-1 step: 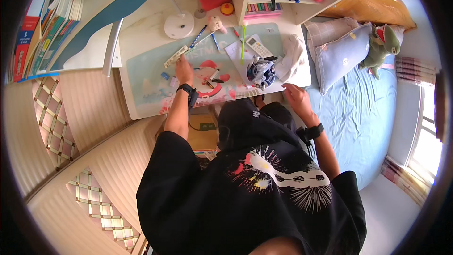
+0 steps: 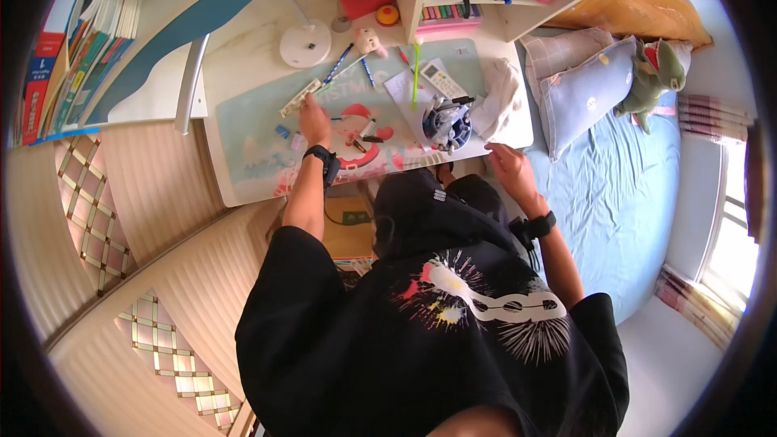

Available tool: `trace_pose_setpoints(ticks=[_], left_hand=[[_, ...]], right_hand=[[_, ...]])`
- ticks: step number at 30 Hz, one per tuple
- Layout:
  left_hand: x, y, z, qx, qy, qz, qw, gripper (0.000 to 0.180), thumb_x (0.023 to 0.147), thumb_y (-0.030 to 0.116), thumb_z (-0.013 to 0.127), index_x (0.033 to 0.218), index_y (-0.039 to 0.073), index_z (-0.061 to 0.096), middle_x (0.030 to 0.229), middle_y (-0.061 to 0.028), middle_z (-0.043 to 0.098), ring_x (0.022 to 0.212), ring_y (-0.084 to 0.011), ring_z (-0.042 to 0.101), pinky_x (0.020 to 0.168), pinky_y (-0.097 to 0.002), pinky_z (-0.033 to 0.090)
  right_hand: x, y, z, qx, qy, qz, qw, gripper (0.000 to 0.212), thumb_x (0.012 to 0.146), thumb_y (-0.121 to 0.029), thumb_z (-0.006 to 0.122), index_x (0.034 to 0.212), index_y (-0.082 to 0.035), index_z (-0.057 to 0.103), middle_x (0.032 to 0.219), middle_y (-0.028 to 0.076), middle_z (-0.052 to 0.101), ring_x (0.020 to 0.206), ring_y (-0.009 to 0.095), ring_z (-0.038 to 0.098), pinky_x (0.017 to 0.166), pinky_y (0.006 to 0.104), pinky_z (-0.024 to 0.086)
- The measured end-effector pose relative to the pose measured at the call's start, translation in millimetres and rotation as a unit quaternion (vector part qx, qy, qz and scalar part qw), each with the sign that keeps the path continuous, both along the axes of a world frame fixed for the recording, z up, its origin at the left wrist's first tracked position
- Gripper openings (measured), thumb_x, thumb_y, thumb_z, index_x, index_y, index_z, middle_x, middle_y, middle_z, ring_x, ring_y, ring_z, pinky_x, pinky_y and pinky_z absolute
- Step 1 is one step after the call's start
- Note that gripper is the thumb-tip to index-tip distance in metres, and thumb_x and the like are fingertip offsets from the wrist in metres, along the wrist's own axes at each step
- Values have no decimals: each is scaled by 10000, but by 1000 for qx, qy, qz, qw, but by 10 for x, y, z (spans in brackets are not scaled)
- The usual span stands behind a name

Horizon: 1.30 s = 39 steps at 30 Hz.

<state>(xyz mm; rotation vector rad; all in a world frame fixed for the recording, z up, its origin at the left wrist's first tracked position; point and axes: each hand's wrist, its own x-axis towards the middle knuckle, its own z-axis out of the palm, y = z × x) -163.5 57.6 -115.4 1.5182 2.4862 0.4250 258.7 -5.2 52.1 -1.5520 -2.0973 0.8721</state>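
My left hand [image 2: 315,121] is over the left part of the desk mat [image 2: 251,125], its fingers closed on the near end of a pale, flat, patterned strip [image 2: 298,100]. What kind of thing the strip is I cannot make out. Beside that wrist lie a small blue block [image 2: 282,131] and a pinkish block [image 2: 299,142]. Several short dark pen-like pieces [image 2: 371,138] rest to the right of it. My right hand [image 2: 511,170] hovers by the desk's right front corner, fingers loosely bent and apart, holding nothing. Nearest to it stands a round organizer [image 2: 447,123] filled with grey and dark items.
Blue pencils [image 2: 339,63], a small plush toy [image 2: 369,42] and a white lamp base [image 2: 306,45] are farther back. A white remote control [image 2: 441,79] lies on paper beside a crumpled white cloth [image 2: 499,97]. A bed [image 2: 615,186] adjoins the right side; books [image 2: 89,57] stand at left.
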Motion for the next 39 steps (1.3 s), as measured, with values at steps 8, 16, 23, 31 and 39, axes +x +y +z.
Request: trace_pose_setpoints(ticks=[8,16,23,31,39], left_hand=[[-168,-17,-140,25,140,-75,987,264,770,45,585,1034,64,573,1065,-151,594,999,-348,560,788,-448,480],[579,-250,668,89,-257,-148,951,122,851,127,625,932,40,597,886,-84,666,768,-248,642,639,-317,498],[1471,-327,2266,-152,-574,-356,722,215,869,147,661,1007,-6,602,867,-15,638,784,-47,563,686,-230,470],[1890,-143,2284,-182,-761,-146,605,373,887,146,623,1223,45,496,977,-46,620,870,-116,612,748,-241,494],[2019,-335,2173,-246,-760,-132,587,462,890,162,638,1299,96,434,974,-44,606,884,-124,626,708,-241,515]], right_hand=[[46,0,26,2,-15,21,1000,152,828,-49,569,970,-34,621,873,150,641,775,344,622,665,393,502],[-219,142,266,87,39,59,994,256,825,-24,573,1080,-48,598,808,129,619,711,326,612,629,385,492],[-501,236,405,193,31,242,950,265,733,-38,606,998,-45,612,739,91,572,661,253,601,563,379,476],[-436,171,572,116,158,-32,980,173,781,-54,703,904,-33,584,767,80,582,547,204,556,505,301,451],[-273,198,505,149,120,80,978,351,777,-31,642,1121,-45,569,767,119,556,660,323,587,578,397,476]])
